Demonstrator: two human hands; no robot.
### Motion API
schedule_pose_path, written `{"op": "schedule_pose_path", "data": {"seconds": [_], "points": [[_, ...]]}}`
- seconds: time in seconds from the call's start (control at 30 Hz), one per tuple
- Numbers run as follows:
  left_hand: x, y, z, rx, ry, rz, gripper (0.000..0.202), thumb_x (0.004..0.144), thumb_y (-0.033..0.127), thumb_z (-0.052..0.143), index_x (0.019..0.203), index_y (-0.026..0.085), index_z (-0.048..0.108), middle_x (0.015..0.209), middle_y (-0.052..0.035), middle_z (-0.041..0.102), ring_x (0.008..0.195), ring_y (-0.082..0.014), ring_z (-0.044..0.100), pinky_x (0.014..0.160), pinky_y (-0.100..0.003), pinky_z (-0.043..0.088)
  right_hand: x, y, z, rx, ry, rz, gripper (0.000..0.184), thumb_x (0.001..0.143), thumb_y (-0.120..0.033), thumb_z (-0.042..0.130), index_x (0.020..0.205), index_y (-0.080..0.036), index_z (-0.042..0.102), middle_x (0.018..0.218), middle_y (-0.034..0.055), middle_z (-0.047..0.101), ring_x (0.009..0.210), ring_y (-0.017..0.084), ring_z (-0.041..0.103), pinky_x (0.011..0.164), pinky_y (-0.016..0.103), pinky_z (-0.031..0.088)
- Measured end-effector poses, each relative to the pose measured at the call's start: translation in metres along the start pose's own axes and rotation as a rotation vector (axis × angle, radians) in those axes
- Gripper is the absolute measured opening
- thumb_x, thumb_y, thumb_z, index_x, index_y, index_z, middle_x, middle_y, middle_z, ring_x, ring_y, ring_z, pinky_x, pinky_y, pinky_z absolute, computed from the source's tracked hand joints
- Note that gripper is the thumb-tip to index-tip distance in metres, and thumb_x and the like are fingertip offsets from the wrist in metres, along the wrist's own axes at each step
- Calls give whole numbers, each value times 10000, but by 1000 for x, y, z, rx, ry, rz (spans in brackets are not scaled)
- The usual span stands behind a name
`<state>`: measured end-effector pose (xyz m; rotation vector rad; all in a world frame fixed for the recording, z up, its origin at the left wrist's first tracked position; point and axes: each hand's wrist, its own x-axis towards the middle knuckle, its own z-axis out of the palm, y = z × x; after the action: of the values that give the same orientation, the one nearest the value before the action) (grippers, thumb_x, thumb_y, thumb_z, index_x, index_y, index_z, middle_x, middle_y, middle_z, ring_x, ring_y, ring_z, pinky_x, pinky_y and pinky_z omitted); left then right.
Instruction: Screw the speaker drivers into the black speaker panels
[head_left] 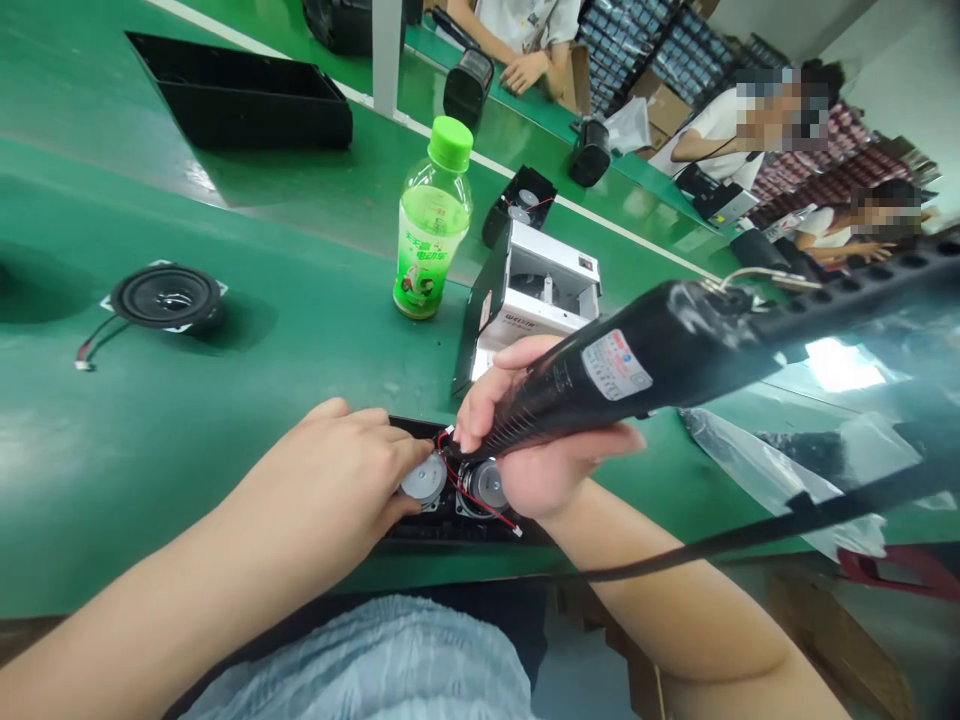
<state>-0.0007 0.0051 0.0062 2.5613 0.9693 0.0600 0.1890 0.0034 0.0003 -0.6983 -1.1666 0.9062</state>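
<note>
My right hand [551,440] is wrapped round a black electric screwdriver [577,375], its tip pointing down into a black speaker housing [442,533]. Inside the housing sit two round speaker drivers with silver backs, a left driver [424,482] and a right driver [489,484]. The thumb and fingers of my left hand [352,465] grip the left driver. Red and black wires [480,500] with small white plugs lie across both drivers. The screwdriver's bit is hidden by my right fingers.
A loose speaker driver [166,297] lies at the left. Beyond my hands stand a green-capped bottle [431,225] and a white-and-black screw feeder [536,290]. A black housing [247,105] is farther back. Plastic bags [780,480] lie at right; co-workers sit across the bench.
</note>
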Motion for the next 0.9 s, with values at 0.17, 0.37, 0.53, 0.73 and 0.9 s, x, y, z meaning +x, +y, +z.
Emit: {"op": "schedule_pose_path", "data": {"seconds": [0.17,0.37,0.53,0.73,0.9], "points": [[-4,2,1,-14,-30,-28,297,923,268,844,1217,266,797,1154,-34,866,1053,-312,763,804,-446,391,5,-31,-1,14,79,37,683,916,-901,565,1224,-299,665,632,-64,684,398,162,568,398,305,500],[-3,3,-2,-38,-86,-66,335,946,230,822,1277,269,799,1223,-49,858,1110,-327,756,863,-469,423,46,-95,-21,-167,300,-174,630,892,-893,604,1081,-302,708,579,-62,671,398,185,553,383,340,501],[-2,2,-4,-33,-108,-79,310,977,247,781,1285,265,811,1218,-53,858,1082,-320,766,877,-486,449,72,-69,-25,-281,293,-302,681,889,-957,496,919,-306,694,471,-62,552,328,183,485,295,316,361],[-5,0,1,-20,-106,-76,374,1001,290,774,1373,252,788,1299,-60,844,1146,-328,759,917,-511,461,73,-49,-27,-268,256,-289,715,949,-914,454,1094,-267,722,488,-63,536,316,166,464,296,304,326],[-2,0,1,-12,-122,-92,445,986,286,802,1429,260,762,1342,-51,832,1194,-317,750,930,-508,470,70,-56,-32,-271,298,-244,705,997,-867,420,1146,-253,733,533,-50,559,374,167,502,357,315,371]]}}
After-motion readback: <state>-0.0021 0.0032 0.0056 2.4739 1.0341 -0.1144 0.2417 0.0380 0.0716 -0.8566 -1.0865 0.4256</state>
